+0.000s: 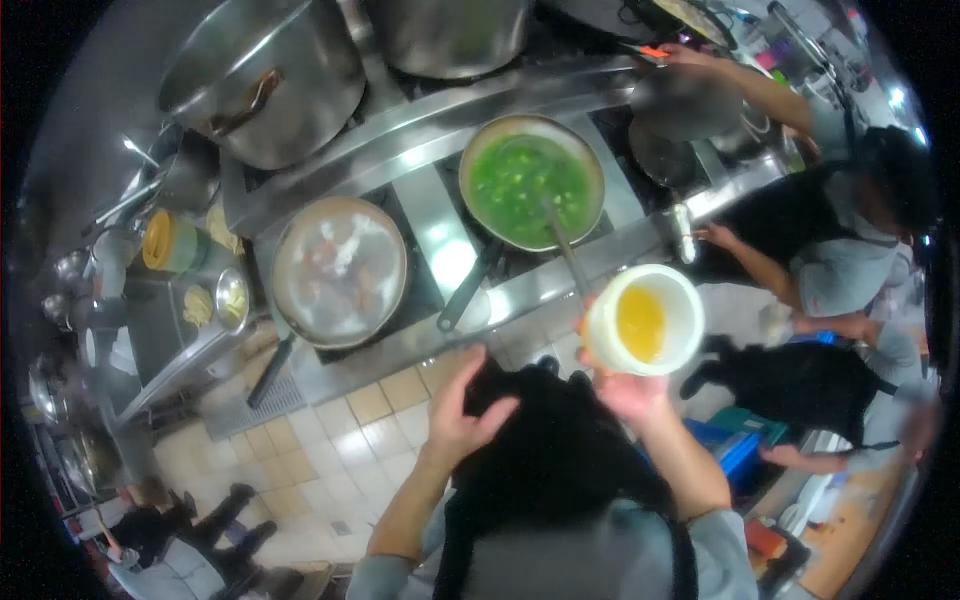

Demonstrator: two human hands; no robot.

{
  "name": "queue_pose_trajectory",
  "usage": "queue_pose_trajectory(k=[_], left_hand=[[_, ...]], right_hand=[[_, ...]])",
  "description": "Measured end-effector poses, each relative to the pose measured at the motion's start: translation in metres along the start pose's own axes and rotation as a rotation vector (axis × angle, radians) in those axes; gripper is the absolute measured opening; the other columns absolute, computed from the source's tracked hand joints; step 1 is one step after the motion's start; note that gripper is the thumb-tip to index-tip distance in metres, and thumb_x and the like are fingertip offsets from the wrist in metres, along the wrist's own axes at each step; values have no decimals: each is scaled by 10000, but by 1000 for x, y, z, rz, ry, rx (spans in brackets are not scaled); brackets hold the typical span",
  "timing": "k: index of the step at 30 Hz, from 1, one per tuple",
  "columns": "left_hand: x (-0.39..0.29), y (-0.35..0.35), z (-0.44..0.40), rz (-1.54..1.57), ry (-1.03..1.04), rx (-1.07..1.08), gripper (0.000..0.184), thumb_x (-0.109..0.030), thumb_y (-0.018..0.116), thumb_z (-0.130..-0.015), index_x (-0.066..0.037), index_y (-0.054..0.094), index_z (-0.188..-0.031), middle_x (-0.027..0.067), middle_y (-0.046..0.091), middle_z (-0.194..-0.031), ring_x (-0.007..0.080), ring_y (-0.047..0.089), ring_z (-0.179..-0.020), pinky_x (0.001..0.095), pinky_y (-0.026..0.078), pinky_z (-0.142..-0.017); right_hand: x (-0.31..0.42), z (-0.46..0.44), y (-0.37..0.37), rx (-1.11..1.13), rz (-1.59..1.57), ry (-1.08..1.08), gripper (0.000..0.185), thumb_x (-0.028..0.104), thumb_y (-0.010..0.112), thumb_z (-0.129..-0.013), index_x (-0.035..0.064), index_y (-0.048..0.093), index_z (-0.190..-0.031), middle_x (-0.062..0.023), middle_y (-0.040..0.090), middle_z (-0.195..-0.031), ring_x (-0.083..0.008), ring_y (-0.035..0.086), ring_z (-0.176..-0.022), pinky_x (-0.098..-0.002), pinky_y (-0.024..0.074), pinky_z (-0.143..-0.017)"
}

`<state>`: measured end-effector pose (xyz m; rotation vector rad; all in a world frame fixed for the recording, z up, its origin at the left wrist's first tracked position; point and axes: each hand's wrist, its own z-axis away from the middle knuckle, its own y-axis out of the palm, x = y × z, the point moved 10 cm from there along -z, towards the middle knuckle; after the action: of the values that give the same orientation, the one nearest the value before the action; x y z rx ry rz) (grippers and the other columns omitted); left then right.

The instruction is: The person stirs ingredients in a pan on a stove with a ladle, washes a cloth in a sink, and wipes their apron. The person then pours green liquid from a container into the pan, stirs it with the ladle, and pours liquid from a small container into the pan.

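My right hand [632,393] is closed around a white tub [683,322] with a yellow liquid [640,322] in the bottom. A metal utensil's handle [568,252] runs from the green pan to behind the tub; whether my fingers grip it too is hidden. My left hand [466,415] is held in the air before the stove, thumb and fingers apart, with nothing in it. Ahead of it is the black handle [470,290] of a frying pan [470,205] filled with bright green liquid and pieces. Left of that, another pan [280,270] holds pale, foamy pieces.
Large steel pots [300,110] stand behind the stove's raised metal edge. At left, a steel counter [165,330] bears a yellow-lidded container [160,240] and a small metal dish [232,300]. Co-workers [850,260] stand close on the right; another person [180,560] is at lower left.
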<state>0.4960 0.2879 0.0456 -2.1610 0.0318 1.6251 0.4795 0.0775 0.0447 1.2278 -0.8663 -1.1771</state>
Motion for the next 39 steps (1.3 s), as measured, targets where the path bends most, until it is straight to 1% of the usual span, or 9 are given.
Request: queue_pose_trajectory(k=[2, 4, 7, 12, 16, 18, 21, 30, 39], left_hand=[[-43, 1, -44, 59, -15, 67, 855, -228, 894, -720, 48, 438, -1388, 238, 503, -1419, 305, 492, -1335, 419, 378, -1110], [-85, 12, -81, 34, 76, 97, 1107, -308, 962, -605, 73, 348, -1443, 221, 497, -1419, 281, 501, -1315, 419, 391, -1102], [-80, 40, -106, 382, 90, 171, 1243, -220, 990, -536, 68, 241, -1486, 180, 564, -1328, 267, 570, -1221, 405, 453, -1040], [-89, 37, -101, 312, 96, 205, 1020, -86, 909, -622, 15, 331, -1456, 154, 540, -1337, 253, 579, -1189, 398, 493, -1005], [-80, 11, -92, 360, 133, 54, 944, -52, 878, -665, 11, 351, -1446, 156, 536, -1334, 257, 582, -1184, 390, 499, -1000], [-71, 0, -89, 375, 67, 89, 922, -32, 865, -680, 15, 355, -1447, 159, 539, -1332, 265, 582, -1184, 392, 498, -1001], [-54, -17, -87, 252, 8, 113, 1084, -80, 923, -604, 8, 291, -1481, 161, 521, -1360, 275, 559, -1214, 413, 483, -1014], [-67, -71, -113, 204, -15, -142, 887, -124, 898, -636, -18, 443, -1390, 150, 561, -1321, 276, 575, -1192, 399, 486, -1005], [-48, -101, -167, -128, 136, -214, 916, -243, 938, -594, 20, 440, -1316, 145, 564, -1230, 247, 591, -1114, 380, 482, -971]], right_hand=[[-18, -9, 5, 64, -70, 143, 734, 532, 576, -924, 103, 380, -1487, -179, 433, -1452, -457, 521, -1211, -514, 566, -908], [-11, -16, -21, -233, 197, -55, 657, 635, 461, -918, 183, 499, -1394, -105, 595, -1320, -344, 640, -1083, -452, 588, -635], [-29, -23, -7, -276, 373, -33, 637, 637, 439, -928, 181, 519, -1366, -76, 616, -1289, -272, 638, -1100, -478, 585, -718], [-51, -32, 6, 83, 291, 283, 689, 693, 379, -948, 166, 512, -1373, -96, 602, -1302, -274, 604, -1164, -523, 562, -840], [-15, -31, 15, -143, 839, 209, 703, 653, 367, -988, 100, 478, -1409, -144, 553, -1363, -273, 557, -1233, -501, 535, -917], [31, -31, 39, -119, 1612, -118, 642, 556, 451, -1007, 45, 484, -1395, -140, 565, -1356, -278, 557, -1236, -413, 500, -984], [91, -27, 19, -325, 1935, -374, 540, 455, 561, -990, 39, 536, -1334, -103, 615, -1233, -229, 591, -1143, -368, 499, -956], [36, -38, -108, -531, 759, 146, 560, 460, 558, -985, 62, 441, -1361, -80, 671, -1055, -125, 595, -669, -280, 549, -565], [55, -23, -32, -587, 1060, -32, 437, 132, 606, -941, 6, 493, -1344, 28, 495, -697, -72, 453, -467, -237, 380, -393]])
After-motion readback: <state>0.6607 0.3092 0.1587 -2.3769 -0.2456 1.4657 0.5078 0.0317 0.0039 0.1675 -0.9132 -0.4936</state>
